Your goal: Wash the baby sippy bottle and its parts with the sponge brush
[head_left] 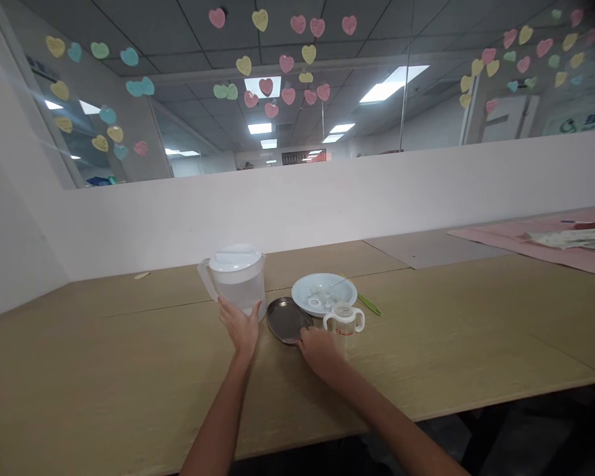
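head | left hand (240, 326) against pitcher (238, 279) | right hand (317, 348) at tray (285, 318)

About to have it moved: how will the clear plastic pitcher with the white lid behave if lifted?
The clear plastic pitcher looks rigid. It appears partly filled, so probably heavy and sloshy. Smooth walls may slip; its side handle seems safer than the left hand at its base.

A clear, white-lidded pitcher (235, 281), a dark metal dish (286, 319) and a white plate (324, 293) sit on a tan table (129, 370).

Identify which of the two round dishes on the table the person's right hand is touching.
The dark metal dish: the right hand touches its near rim. The white plate behind it holds small parts, untouched.
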The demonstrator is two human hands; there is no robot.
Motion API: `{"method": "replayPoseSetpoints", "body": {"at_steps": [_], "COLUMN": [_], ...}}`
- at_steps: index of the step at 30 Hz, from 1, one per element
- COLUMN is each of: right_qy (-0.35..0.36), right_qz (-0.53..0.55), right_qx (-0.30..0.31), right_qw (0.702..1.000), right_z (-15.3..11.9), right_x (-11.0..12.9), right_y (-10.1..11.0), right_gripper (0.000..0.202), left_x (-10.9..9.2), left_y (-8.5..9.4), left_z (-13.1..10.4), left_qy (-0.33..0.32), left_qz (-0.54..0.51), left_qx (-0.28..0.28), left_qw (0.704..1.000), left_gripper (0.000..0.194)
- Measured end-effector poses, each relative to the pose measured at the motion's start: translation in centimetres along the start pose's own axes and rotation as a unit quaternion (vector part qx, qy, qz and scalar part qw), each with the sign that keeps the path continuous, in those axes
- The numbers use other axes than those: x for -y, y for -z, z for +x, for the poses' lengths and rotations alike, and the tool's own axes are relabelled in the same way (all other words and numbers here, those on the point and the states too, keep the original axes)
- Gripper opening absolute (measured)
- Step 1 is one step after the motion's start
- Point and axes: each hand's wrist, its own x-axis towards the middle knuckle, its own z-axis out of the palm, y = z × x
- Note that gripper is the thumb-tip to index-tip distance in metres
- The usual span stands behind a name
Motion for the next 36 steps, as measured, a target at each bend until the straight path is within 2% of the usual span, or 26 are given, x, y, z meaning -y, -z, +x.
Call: {"method": "replayPoseSetpoints", "body": {"at_steps": [5,7,8,10,12,14,16,18,21,23,25,27,29,31,33,34,36], "right_qy": [0.013,0.021,0.033,0.069,0.076,0.005,-0.104,-0.194,-0.29,-0.301,-0.281,-0.267,-0.261,-0.257,-0.252,-0.251,-0.25], "right_qz": [0.0,0.015,0.032,0.087,0.145,0.188,0.227,0.227,0.219,0.22,0.201,0.157,0.117,0.092,0.076,0.073,0.077], "right_qx": [-0.006,-0.058,-0.108,-0.234,-0.358,-0.446,-0.486,-0.463,-0.336,-0.232,-0.158,-0.119,-0.099,-0.077,-0.059,-0.052,-0.044], "right_qw": [1.0,0.998,0.993,0.966,0.919,0.875,0.838,0.835,0.869,0.898,0.925,0.943,0.953,0.959,0.963,0.964,0.964], "right_z": [0.8,0.9,0.9,1.1,1.5,2.3,3.2,4.1,5.2,5.7,6.1,6.3,6.5,6.6,6.5,6.5,6.4], "right_x": [2.2,2.2,1.7,-0.2,-3.2,-6.8,-10.3,-13.2,-16.2,-17.2,-17.7,-17.9,-18.0,-18.1,-18.1,-18.1,-18.1], "right_y": [0.9,1.5,1.9,3.2,4.7,6.2,7.0,6.6,4.2,2.3,0.7,-0.3,-0.9,-1.3,-1.5,-1.6,-1.6], "right_gripper": [0.024,0.025,0.026,0.03,0.035,0.04,0.042,0.04,0.034,0.033,0.033,0.032,0.032,0.03,0.028,0.026,0.025], "left_x": [0.4,0.5,0.6,0.7,0.9,1.0,1.0,1.1,1.0,0.8,0.2,-1.0,-3.0,-5.9,-9.2,-10.9,-13.6], "left_y": [-0.1,-0.2,-0.2,-0.2,-0.2,-0.1,-0.1,-0.2,-0.3,-0.1,0.3,1.0,1.3,0.9,-0.5,-1.4,-3.6], "left_z": [-0.1,-0.1,-0.1,-0.1,-0.1,-0.1,0.0,0.0,0.0,-0.1,-0.2,-0.2,-0.1,-0.1,-0.2,-0.2,-0.3], "left_qy": [0.003,-0.003,-0.005,-0.005,0.005,0.023,0.037,0.033,0.024,0.036,0.025,-0.057,-0.206,-0.341,-0.418,-0.423,-0.389], "left_qz": [0.012,0.014,0.016,0.016,0.014,0.014,0.016,0.017,0.023,0.04,0.062,0.065,0.044,0.015,0.004,0.016,0.076], "left_qx": [0.003,-0.003,-0.005,-0.005,0.001,0.007,0.01,0.006,0.001,-0.01,-0.044,-0.086,-0.086,-0.025,0.135,0.212,0.328], "left_qw": [1.0,1.0,1.0,1.0,1.0,1.0,0.999,0.999,0.999,0.998,0.997,0.993,0.974,0.94,0.898,0.881,0.858], "left_gripper": [0.099,0.098,0.098,0.098,0.099,0.1,0.101,0.101,0.102,0.105,0.108,0.101,0.08,0.051,0.04,0.04,0.04]}}
